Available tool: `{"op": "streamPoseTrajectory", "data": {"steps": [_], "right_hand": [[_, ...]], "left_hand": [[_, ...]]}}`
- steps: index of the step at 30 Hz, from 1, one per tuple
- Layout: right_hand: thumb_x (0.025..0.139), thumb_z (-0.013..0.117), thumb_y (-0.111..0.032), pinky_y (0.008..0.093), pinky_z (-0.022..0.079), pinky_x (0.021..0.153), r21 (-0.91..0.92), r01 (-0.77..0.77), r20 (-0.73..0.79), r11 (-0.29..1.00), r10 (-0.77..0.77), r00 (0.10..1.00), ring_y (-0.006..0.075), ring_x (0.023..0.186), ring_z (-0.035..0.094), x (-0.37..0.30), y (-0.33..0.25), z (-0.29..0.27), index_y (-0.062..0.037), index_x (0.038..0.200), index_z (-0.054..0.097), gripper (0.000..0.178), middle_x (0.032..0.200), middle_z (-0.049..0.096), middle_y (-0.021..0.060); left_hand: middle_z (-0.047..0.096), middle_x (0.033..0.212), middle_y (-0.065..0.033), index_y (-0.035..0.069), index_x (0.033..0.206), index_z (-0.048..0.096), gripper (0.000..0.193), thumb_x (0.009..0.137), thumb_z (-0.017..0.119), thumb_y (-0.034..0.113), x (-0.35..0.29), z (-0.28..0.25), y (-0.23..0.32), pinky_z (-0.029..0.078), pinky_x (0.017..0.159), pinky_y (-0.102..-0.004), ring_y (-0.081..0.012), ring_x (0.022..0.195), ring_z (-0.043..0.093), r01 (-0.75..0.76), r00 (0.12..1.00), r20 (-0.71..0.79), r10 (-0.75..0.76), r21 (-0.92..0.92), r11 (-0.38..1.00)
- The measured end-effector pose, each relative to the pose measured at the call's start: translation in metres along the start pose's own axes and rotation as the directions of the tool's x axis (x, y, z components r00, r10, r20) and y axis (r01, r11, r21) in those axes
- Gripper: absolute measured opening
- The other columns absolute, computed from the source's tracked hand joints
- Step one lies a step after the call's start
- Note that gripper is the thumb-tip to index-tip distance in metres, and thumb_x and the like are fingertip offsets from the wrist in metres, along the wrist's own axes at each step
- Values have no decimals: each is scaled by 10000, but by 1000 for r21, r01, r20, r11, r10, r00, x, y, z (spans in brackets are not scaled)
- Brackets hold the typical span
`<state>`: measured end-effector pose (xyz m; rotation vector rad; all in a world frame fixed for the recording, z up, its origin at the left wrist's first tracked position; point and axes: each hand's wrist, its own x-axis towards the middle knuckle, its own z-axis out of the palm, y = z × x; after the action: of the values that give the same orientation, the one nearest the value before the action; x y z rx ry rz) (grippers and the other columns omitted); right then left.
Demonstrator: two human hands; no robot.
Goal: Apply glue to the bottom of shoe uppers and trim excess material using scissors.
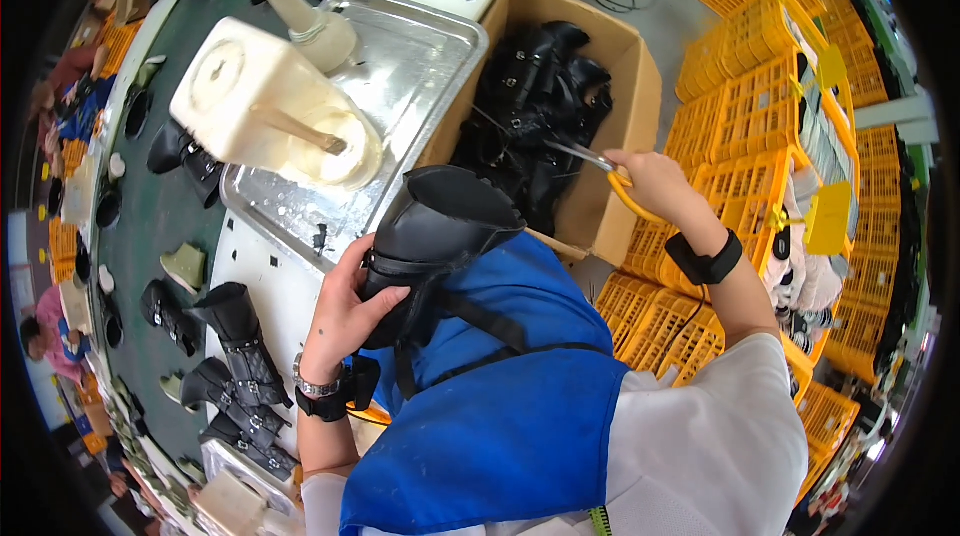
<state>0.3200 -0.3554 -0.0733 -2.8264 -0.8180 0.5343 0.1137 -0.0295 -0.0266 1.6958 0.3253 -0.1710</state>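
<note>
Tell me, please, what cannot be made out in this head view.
In the head view:
- Part of the black boot: covered by the left hand.
- Lowest boots in the cardboard box: buried under those on top.
- Part of the scissors' yellow handles: covered by the right hand.
- Distant workers' actions, left rim: too small and blurred.

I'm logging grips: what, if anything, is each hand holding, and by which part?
The left hand grips a black boot below its wide opening; the right hand holds scissors by their yellow handles.
</note>
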Motion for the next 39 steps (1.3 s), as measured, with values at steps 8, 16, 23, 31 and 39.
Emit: {"op": "streamPoseTrajectory", "data": {"steps": [8,16,23,31,39], "right_hand": [[717,689,-112,305,454,759,174,-67,-266,982,113,957,175,882,593,101,12,-47,-54,1146,551,454,971,636,108],[679,601,-5,298,458,692,114,229,-261,967,-193,946,215,738,577,316,-33,-61,-30,1262,438,605,883,600,152],[690,585,-69,411,463,682,-127,392,-395,911,-408,823,356,736,576,403,-52,-12,-63,1267,428,598,838,572,231],[728,525,-123,401,418,887,51,375,-370,926,-331,868,363,1020,534,328,-21,-41,-83,1220,499,494,1085,567,221],[739,536,-49,295,494,644,792,-22,-309,610,432,848,171,662,626,204,94,79,-53,839,659,159,702,650,105]], "left_hand": [[556,1010,-67,-6,1256,382,581,746,659,30,-89,-48,10,420,768,-248,-116,865,513,-87,886,-458,72,-12,996],[581,1001,-214,-11,1266,353,502,803,546,15,-177,-101,-24,469,750,-341,-315,872,602,495,7,-890,455,398,772],[453,1203,-232,37,1301,357,640,713,609,37,-167,-94,-105,411,856,-429,-361,1019,481,737,356,-827,436,535,413],[552,1087,-186,32,1231,445,635,649,688,106,-144,-102,-79,437,846,-405,-343,983,526,702,470,-799,375,596,390],[597,1051,-156,16,1226,474,446,801,595,74,-106,-81,-33,432,830,-346,-297,952,572,581,503,-807,310,581,569]]}}
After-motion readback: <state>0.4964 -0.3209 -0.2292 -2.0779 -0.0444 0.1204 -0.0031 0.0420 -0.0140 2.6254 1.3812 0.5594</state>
